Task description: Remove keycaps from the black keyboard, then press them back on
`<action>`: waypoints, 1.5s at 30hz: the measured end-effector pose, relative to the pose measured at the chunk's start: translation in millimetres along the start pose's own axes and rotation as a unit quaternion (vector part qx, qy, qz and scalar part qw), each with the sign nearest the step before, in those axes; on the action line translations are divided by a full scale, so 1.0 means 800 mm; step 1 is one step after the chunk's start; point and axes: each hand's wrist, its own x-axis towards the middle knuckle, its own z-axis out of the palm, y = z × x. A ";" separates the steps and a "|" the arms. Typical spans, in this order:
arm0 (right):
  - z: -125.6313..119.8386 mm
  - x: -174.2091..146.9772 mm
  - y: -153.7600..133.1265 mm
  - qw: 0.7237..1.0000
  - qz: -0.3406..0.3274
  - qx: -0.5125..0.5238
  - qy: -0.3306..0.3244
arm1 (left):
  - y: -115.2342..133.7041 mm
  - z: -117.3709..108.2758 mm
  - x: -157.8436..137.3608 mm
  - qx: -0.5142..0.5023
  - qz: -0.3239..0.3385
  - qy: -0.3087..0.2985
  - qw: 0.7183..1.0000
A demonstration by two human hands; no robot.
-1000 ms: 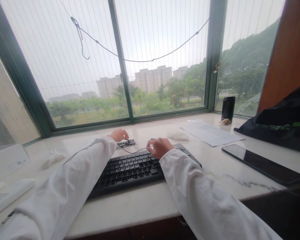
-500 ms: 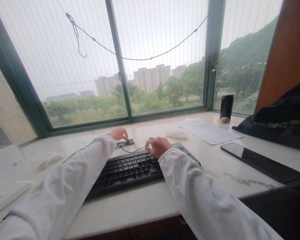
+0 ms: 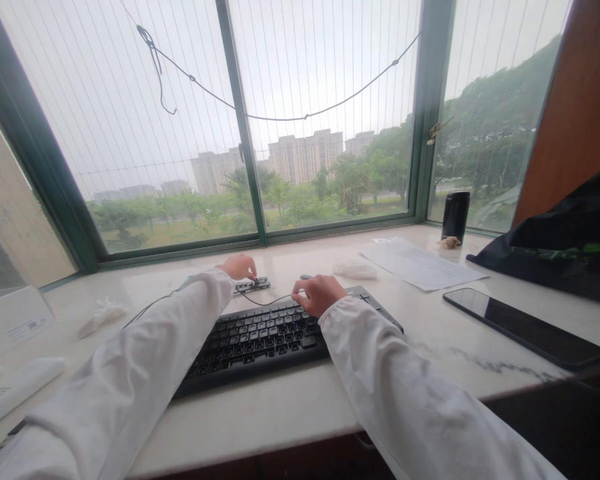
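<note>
A black keyboard (image 3: 260, 337) lies at a slant on the pale stone counter, and several of its nearer keys look bare of caps. Behind its far edge sits a small dark strip of key-like pieces (image 3: 254, 285). My left hand (image 3: 239, 267) reaches down to this strip, fingertips pinched on it; what they grip is too small to make out. Over the upper right of the keyboard, my right hand (image 3: 320, 295) is closed with thumb and forefinger together, their contents hidden. A thin black cable (image 3: 265, 304) runs between the two hands.
To the right are a phone (image 3: 525, 327), printed sheets (image 3: 420, 263), a black can (image 3: 455, 217) and a black bag (image 3: 575, 233). Crumpled clear plastic (image 3: 355, 270) lies behind my right hand. At left stand a white box (image 3: 15, 317) and more plastic (image 3: 103, 317). Windows close off the back.
The whole view has shifted very slightly. Both hands keep the same pose and place beside the strip and over the keyboard.
</note>
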 end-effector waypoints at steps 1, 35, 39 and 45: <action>0.000 0.000 0.000 1.000 -0.001 0.000 0.002 | 0.001 0.000 0.000 0.000 -0.001 -0.001 1.000; 0.003 0.001 -0.016 0.985 -0.023 0.158 0.061 | 0.123 -0.055 -0.163 -0.040 0.114 0.249 0.961; 0.008 0.006 -0.022 0.952 0.002 0.299 0.063 | 0.160 -0.050 -0.200 0.016 0.118 0.273 0.955; 0.016 0.010 -0.016 0.941 0.003 0.338 -0.011 | 0.173 -0.042 -0.219 0.072 0.091 0.271 0.956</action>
